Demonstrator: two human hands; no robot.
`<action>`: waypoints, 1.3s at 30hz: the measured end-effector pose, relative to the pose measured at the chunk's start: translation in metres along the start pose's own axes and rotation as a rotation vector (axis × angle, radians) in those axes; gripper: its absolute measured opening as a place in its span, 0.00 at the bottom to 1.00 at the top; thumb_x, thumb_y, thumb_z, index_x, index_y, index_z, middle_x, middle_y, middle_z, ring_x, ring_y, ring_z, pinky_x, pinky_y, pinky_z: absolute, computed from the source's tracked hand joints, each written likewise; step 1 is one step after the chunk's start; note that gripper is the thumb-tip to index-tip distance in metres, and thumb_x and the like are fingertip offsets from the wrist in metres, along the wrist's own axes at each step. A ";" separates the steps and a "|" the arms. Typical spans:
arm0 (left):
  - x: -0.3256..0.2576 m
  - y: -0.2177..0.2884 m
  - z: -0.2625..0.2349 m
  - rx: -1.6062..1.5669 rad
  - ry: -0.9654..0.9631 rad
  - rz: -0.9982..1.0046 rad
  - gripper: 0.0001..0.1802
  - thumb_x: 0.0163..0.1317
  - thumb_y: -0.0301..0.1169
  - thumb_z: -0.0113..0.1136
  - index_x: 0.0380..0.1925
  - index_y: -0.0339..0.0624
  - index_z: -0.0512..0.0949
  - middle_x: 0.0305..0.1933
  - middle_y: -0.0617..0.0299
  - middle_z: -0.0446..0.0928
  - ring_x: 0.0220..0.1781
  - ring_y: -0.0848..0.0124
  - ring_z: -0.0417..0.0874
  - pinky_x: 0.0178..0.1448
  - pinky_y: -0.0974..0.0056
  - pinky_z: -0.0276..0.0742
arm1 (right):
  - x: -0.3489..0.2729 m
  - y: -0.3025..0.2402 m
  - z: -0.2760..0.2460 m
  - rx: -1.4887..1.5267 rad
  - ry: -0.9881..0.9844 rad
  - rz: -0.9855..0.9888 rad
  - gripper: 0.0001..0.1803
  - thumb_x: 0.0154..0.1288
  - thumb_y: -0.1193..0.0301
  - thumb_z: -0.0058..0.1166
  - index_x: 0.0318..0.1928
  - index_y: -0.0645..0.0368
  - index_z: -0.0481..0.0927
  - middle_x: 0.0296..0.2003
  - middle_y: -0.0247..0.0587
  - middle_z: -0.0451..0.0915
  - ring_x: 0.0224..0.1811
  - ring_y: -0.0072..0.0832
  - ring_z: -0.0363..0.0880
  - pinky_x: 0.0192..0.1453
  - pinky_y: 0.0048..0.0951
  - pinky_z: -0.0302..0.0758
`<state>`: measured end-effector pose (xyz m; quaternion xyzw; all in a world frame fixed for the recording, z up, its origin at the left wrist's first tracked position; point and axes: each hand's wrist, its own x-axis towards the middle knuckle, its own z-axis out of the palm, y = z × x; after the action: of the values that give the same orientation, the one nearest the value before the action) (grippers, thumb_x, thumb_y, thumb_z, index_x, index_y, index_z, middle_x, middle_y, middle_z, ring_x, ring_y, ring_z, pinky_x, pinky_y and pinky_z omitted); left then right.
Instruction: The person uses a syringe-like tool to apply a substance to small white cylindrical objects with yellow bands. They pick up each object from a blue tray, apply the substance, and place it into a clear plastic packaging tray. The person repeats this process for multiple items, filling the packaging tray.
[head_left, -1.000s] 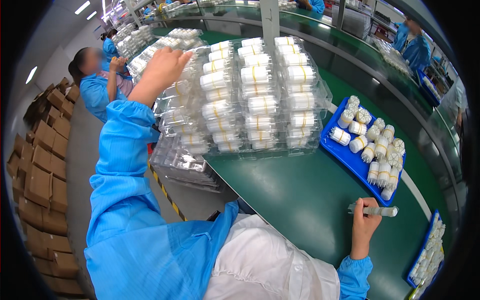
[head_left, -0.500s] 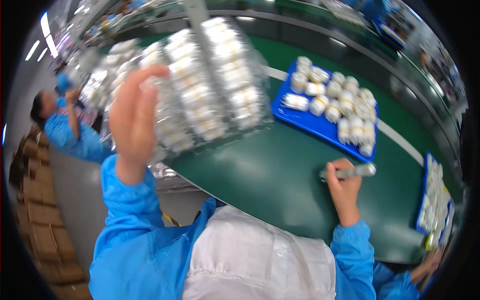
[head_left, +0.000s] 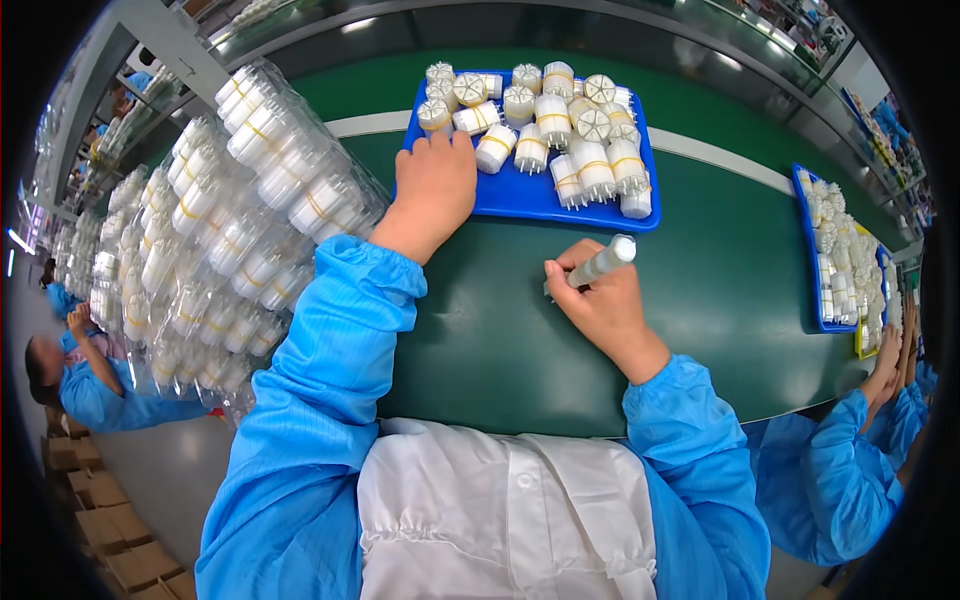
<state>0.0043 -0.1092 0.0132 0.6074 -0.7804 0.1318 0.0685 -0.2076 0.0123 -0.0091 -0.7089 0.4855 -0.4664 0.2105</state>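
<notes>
My left hand (head_left: 435, 190) lies on the near left corner of a blue tray (head_left: 530, 200), fingers reaching among several white cylindrical parts (head_left: 545, 120) banded in yellow; whether it grips one is hidden. My right hand (head_left: 600, 300) rests on the green table (head_left: 500, 330) and holds a white marker pen (head_left: 600, 263), tip pointing up and right. Stacks of clear plastic trays (head_left: 240, 220) filled with the same white parts stand to my left.
A second blue tray (head_left: 830, 250) of white parts sits at the right, with a co-worker's hands (head_left: 890, 350) and blue sleeve beside it. Another person in blue (head_left: 80, 380) sits at far left near cardboard boxes (head_left: 110, 520). A white line (head_left: 720, 160) crosses the table.
My left hand came off the stacked clear trays and moved right onto the blue tray. My head turned, bringing the tray to the centre. The right hand still holds the pen.
</notes>
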 end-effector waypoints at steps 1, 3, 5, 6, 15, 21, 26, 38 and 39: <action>-0.002 0.000 -0.003 -0.032 0.013 0.005 0.17 0.58 0.29 0.63 0.47 0.38 0.75 0.45 0.51 0.80 0.49 0.50 0.81 0.49 0.46 0.77 | 0.000 0.000 -0.001 -0.007 0.001 -0.003 0.09 0.59 0.71 0.69 0.30 0.58 0.80 0.21 0.39 0.80 0.22 0.36 0.80 0.28 0.35 0.76; -0.008 -0.003 -0.014 -0.095 0.037 0.014 0.18 0.58 0.29 0.64 0.48 0.38 0.74 0.44 0.51 0.80 0.49 0.50 0.81 0.50 0.46 0.77 | 0.000 0.000 -0.002 -0.001 0.010 -0.002 0.09 0.59 0.71 0.69 0.30 0.58 0.80 0.21 0.39 0.80 0.21 0.36 0.80 0.27 0.35 0.76; -0.027 -0.001 -0.043 -0.192 0.101 0.092 0.24 0.53 0.29 0.71 0.49 0.38 0.74 0.44 0.51 0.79 0.48 0.50 0.81 0.49 0.50 0.77 | 0.002 -0.001 -0.005 0.017 0.027 -0.005 0.09 0.59 0.71 0.69 0.29 0.59 0.80 0.20 0.39 0.80 0.21 0.34 0.80 0.27 0.34 0.75; -0.037 0.004 -0.064 -0.241 0.067 0.111 0.26 0.52 0.29 0.73 0.50 0.38 0.74 0.44 0.51 0.79 0.48 0.51 0.80 0.49 0.51 0.77 | 0.003 -0.002 -0.007 0.047 0.049 0.021 0.09 0.60 0.71 0.69 0.29 0.59 0.80 0.20 0.39 0.79 0.20 0.32 0.79 0.27 0.33 0.74; -0.093 0.045 -0.041 -0.842 0.023 0.293 0.31 0.45 0.31 0.80 0.49 0.41 0.77 0.45 0.54 0.78 0.48 0.55 0.79 0.52 0.55 0.76 | 0.010 -0.012 -0.018 0.186 0.115 0.120 0.08 0.65 0.73 0.64 0.30 0.63 0.81 0.22 0.34 0.82 0.23 0.19 0.78 0.26 0.24 0.71; -0.091 0.052 -0.020 -1.029 0.060 0.292 0.32 0.44 0.33 0.83 0.49 0.40 0.78 0.44 0.57 0.78 0.45 0.59 0.80 0.47 0.60 0.79 | 0.009 -0.008 -0.018 0.211 0.124 0.108 0.07 0.65 0.73 0.65 0.31 0.63 0.82 0.23 0.34 0.81 0.23 0.18 0.76 0.27 0.23 0.70; -0.096 0.055 -0.021 -1.072 -0.016 0.263 0.32 0.44 0.32 0.83 0.50 0.40 0.78 0.46 0.57 0.79 0.47 0.59 0.80 0.48 0.60 0.79 | 0.007 -0.009 -0.015 0.229 0.126 0.123 0.07 0.64 0.73 0.66 0.31 0.61 0.82 0.23 0.33 0.81 0.23 0.18 0.74 0.27 0.24 0.70; -0.098 0.062 -0.016 -1.030 0.060 0.244 0.29 0.48 0.32 0.79 0.49 0.41 0.75 0.47 0.53 0.76 0.50 0.52 0.78 0.53 0.52 0.77 | 0.007 -0.010 -0.014 0.206 0.020 0.158 0.08 0.64 0.72 0.65 0.30 0.60 0.80 0.24 0.35 0.81 0.25 0.21 0.79 0.29 0.27 0.72; -0.099 0.061 -0.018 -1.029 0.062 0.237 0.30 0.48 0.30 0.78 0.51 0.40 0.75 0.48 0.54 0.77 0.50 0.55 0.79 0.53 0.55 0.78 | 0.008 -0.010 -0.014 0.211 0.048 0.126 0.08 0.64 0.72 0.65 0.30 0.60 0.80 0.24 0.35 0.81 0.25 0.21 0.78 0.29 0.26 0.72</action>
<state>-0.0308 0.0017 -0.0038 0.3987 -0.8051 -0.2438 0.3653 -0.2141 0.0119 0.0092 -0.6396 0.4819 -0.5176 0.3013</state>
